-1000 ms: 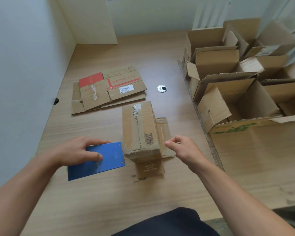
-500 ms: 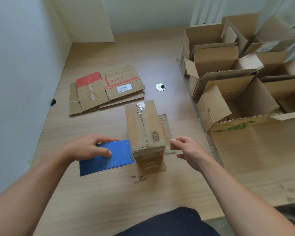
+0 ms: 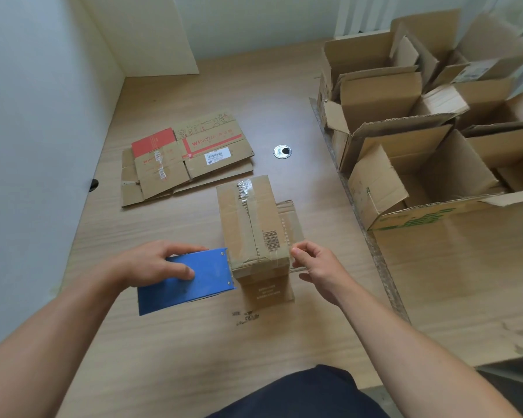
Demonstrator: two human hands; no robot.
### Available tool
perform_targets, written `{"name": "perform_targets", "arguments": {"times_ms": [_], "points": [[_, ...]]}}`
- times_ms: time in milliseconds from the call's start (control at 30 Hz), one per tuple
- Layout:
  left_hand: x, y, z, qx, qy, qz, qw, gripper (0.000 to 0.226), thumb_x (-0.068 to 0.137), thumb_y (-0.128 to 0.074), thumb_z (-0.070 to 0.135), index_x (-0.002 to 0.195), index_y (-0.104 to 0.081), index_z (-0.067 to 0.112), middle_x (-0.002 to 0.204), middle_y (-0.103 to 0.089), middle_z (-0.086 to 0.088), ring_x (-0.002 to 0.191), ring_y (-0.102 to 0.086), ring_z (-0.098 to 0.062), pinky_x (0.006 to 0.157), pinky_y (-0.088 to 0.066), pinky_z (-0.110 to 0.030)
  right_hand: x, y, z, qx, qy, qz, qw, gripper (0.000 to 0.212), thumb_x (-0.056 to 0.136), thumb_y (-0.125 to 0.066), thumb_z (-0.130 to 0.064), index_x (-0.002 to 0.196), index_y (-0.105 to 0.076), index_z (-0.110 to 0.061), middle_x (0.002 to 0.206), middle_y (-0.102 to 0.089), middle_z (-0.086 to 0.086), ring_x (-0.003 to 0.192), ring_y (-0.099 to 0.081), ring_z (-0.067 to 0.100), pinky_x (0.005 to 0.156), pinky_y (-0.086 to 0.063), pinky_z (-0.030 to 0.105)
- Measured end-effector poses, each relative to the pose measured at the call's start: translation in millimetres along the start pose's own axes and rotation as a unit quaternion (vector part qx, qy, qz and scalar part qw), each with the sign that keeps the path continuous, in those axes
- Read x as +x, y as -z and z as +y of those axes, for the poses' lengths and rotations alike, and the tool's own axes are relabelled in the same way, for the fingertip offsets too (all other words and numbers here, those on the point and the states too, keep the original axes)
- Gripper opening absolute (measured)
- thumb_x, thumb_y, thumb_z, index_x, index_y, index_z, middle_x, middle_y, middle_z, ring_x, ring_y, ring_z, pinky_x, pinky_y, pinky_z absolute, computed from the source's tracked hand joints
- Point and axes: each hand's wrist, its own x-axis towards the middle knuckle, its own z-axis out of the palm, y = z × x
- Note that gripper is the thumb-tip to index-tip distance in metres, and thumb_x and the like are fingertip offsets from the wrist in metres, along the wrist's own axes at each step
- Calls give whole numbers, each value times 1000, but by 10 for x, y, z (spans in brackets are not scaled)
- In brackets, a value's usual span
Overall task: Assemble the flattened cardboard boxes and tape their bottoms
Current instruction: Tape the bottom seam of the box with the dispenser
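Observation:
A small cardboard box [image 3: 249,224] stands bottom-up in the middle of the wooden table [image 3: 178,342], its flaps spread on the surface. Old tape runs along its top seam. My left hand [image 3: 151,263] grips a blue tape dispenser [image 3: 191,280] whose front edge touches the box's near left corner. My right hand [image 3: 317,265] pinches the free end of clear tape at the box's near right edge. The strip crosses the box's near end between both hands. A stack of flattened boxes [image 3: 184,156] with red print lies behind on the left.
Several assembled open boxes [image 3: 420,146] crowd the right side of the table. A round metal grommet [image 3: 282,151] sits in the tabletop behind the small box. White walls close the left and far sides. A dark garment [image 3: 299,393] shows at the bottom edge.
The dispenser has slid right until it touches the box's left corner. My right hand has shifted slightly, still pinching the tape end at the box's right edge.

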Motion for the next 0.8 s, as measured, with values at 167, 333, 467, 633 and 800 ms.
{"name": "perform_targets", "arguments": {"times_ms": [167, 333, 467, 633, 800], "points": [[8, -1, -5, -15, -4, -5, 1000, 47, 71, -62, 50, 112, -55, 72, 108, -68, 27, 99, -64, -2, 92, -46, -31, 4, -15, 3, 82, -94, -15, 992, 18, 97, -62, -18, 111, -62, -29, 82, -66, 0, 87, -60, 17, 89, -42, 44], [6, 6, 18, -18, -6, -3, 1000, 47, 70, -62, 50, 112, -56, 70, 105, -68, 29, 97, -64, -1, 92, -46, -32, 7, -52, -2, 101, -143, -15, 985, 19, 97, -63, -24, 115, -58, -29, 89, -67, 1, 91, -59, 19, 84, -41, 42], [-3, -4, 22, -9, 2, 0, 1000, 54, 70, -61, 50, 122, -56, 60, 112, -69, 19, 102, -64, -9, 100, -45, -41, -10, -53, 55, 34, -139, 7, 990, 21, 93, -67, -41, 99, -55, -25, 93, -63, -3, 88, -58, 17, 80, -44, 39], [-19, -26, 24, -10, 4, 7, 1000, 53, 70, -62, 49, 121, -56, 61, 113, -69, 19, 103, -64, -10, 102, -45, -44, -68, 45, 20, -147, 74, 62, 984, 19, 93, -67, -31, 78, -60, -21, 73, -59, -10, 70, -53, 9, 67, -43, 27], [-22, -46, 5, -12, 5, 9, 1000, 53, 70, -61, 50, 122, -55, 62, 114, -69, 17, 104, -64, -14, 102, -45, -48, -195, 84, -68, -154, 70, -23, 985, 23, 96, -63, -33, 83, -74, -16, 97, -72, -1, 94, -64, 8, 83, -48, 30]]}}
